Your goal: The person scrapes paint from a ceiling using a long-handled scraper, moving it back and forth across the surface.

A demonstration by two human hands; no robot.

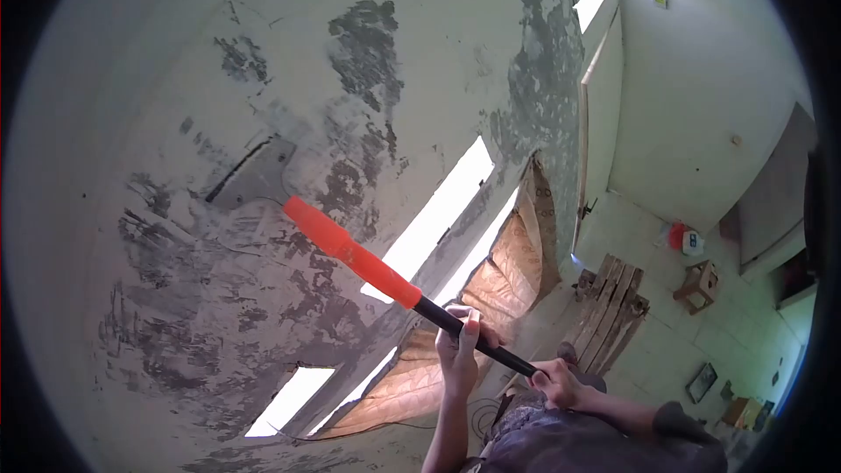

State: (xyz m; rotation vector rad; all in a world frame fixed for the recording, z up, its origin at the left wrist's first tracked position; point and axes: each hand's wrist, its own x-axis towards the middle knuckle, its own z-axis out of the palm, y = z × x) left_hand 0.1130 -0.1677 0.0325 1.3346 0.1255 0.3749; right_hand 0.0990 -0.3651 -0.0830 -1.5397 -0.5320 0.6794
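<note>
The long-handled scraper (381,275) lay diagonally in front of the wall (438,52), with its flat blade (254,180) at the patchy grey-and-white surface. The blade appeared to meet the wall, but edge contact could not be confirmed. The orange sleeve (328,236) joined the blade to the black shaft (438,315).

Handling, as judged: moderate weight, biased toward the blade end because both holds were on the rear portion; shaft stiff; blade thin, probably with slight flex. The smooth shaft could turn or slip if held loosely. No part appeared fragile. Suitable holding points were the shaft just behind the orange sleeve and the rear end, with the hands kept apart for leverage and fingers kept off the blade edge.

Grip, left hand (460,355): closed on the shaft behind the sleeve, as the forward support. The forearm rose steeply from the lower border of the view.

Grip, right hand (556,383): closed around the shaft near its rear end. The forearm ran down to the right toward a dark sleeve (683,420), elbow bent. Both hands were held in front of the torso.
</note>
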